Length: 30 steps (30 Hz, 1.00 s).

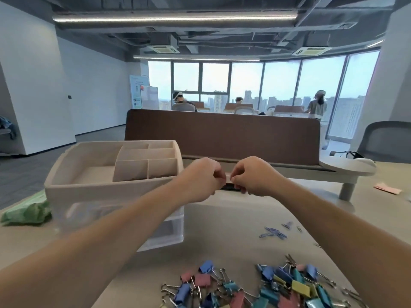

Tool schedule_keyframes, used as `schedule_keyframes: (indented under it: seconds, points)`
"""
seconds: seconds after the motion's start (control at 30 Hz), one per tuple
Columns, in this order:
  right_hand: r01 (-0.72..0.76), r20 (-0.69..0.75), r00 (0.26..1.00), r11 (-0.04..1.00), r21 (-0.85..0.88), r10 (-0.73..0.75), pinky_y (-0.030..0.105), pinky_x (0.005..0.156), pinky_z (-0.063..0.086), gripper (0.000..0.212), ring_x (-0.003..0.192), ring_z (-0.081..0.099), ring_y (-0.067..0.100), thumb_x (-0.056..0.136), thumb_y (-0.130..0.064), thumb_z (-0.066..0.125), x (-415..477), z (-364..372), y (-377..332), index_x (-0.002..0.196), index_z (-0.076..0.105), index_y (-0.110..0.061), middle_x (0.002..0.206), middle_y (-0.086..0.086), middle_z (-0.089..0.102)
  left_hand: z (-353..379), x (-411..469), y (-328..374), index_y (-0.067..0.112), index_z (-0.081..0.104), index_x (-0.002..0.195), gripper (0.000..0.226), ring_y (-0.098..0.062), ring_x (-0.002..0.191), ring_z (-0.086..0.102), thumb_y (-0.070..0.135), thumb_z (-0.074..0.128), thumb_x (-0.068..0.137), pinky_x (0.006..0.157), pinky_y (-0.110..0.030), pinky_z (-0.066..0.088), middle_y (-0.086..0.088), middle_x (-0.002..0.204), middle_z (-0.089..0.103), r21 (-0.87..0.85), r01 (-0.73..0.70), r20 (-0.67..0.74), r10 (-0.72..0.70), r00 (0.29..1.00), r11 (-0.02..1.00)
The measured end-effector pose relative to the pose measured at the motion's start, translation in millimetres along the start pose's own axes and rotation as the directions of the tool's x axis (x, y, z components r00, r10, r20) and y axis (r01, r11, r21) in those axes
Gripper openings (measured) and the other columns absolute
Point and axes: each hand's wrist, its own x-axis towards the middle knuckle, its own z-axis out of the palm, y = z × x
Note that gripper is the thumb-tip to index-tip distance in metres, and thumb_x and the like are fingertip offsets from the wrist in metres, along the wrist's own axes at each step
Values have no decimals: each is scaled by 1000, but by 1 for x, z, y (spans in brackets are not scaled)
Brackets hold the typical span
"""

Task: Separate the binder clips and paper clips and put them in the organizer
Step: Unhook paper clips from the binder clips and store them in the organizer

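My left hand (201, 181) and my right hand (251, 177) are raised above the desk, fingers curled, together pinching a small pink item (228, 175) between them; what it is I cannot tell. A beige organizer (89, 185) with several compartments stands at the left on clear drawers. A heap of coloured binder clips (255, 285) lies at the near edge. A few blue paper clips (274, 232) lie to the right of the organizer.
A brown desk divider (222, 134) runs behind the hands, with a dark slot (230, 187) in the desk before it. A green cloth (26, 213) lies at the left, pink paper (388, 188) at the right. People sit far behind.
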Motion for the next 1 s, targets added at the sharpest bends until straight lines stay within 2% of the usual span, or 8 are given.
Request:
schedule_keyframes:
  seconds: [0.13, 0.23, 0.37, 0.47, 0.53, 0.77, 0.9, 1.0]
  points:
    - [-108, 21, 994, 994, -30, 109, 27, 60, 56, 14, 59, 65, 8, 94, -16, 58, -19, -6, 61, 87, 71, -15, 76, -1, 71, 49, 15, 22, 19, 68, 81, 15, -17, 59, 62, 18, 55, 90, 55, -27, 53, -6, 74, 70, -40, 22, 111, -17, 994, 999]
    - [-184, 18, 983, 983, -25, 184, 26, 60, 58, 14, 57, 64, 7, 94, -11, 59, -30, -5, 103, 92, 72, -10, 76, 1, 71, 86, 26, 31, 15, 69, 92, 14, -17, 59, 61, 18, 56, 91, 58, -27, 52, -8, 78, 71, -56, 19, 206, -8, 978, 998]
    - [-233, 29, 972, 971, -55, 235, 14, 51, 45, 13, 58, 62, 4, 96, -10, 57, -41, -2, 147, 91, 69, -12, 76, -3, 68, 128, 42, 37, 15, 70, 102, 15, -14, 68, 63, 21, 59, 93, 65, -26, 53, -2, 88, 71, -17, -16, 265, 20, 964, 1000]
    - [-286, 21, 957, 956, -61, 288, 18, 53, 49, 13, 57, 63, 4, 94, -11, 59, -47, 2, 177, 89, 70, -16, 75, -4, 69, 154, 54, 35, 17, 69, 106, 17, -10, 75, 59, 21, 62, 93, 62, -21, 45, 0, 104, 68, -21, -28, 313, 33, 949, 999]
    - [-324, 29, 945, 944, -66, 327, 22, 56, 53, 14, 59, 63, 6, 92, -9, 60, -48, 5, 196, 90, 73, -13, 75, -1, 70, 172, 62, 34, 18, 69, 110, 20, -12, 86, 59, 23, 64, 92, 70, -21, 43, 2, 111, 66, -1, -47, 345, 44, 938, 999]
    - [-312, 40, 946, 936, -162, 322, 20, 71, 47, 23, 88, 63, 13, 93, -10, 58, -41, 27, 227, 109, 74, -15, 107, 0, 71, 209, 81, 21, 20, 52, 138, 50, -22, 121, 53, 24, 65, 89, 97, -30, 42, -4, 137, 50, 153, -90, 470, 8, 882, 984]
    - [-269, 62, 953, 922, -280, 297, 29, 99, 46, 36, 118, 56, 18, 95, -12, 54, -24, 42, 241, 128, 64, -20, 130, -1, 61, 221, 90, 13, 19, 49, 141, 55, -23, 122, 52, 26, 65, 89, 100, -31, 41, -5, 141, 45, 187, -102, 487, -2, 873, 977]
    - [-249, 71, 954, 903, -351, 291, 35, 101, 46, 34, 123, 52, 22, 95, -17, 57, -13, 50, 249, 128, 64, -20, 130, 0, 60, 223, 93, 8, 20, 51, 139, 52, -22, 117, 54, 28, 66, 89, 97, -29, 42, -4, 133, 48, 181, -122, 491, 18, 871, 976]
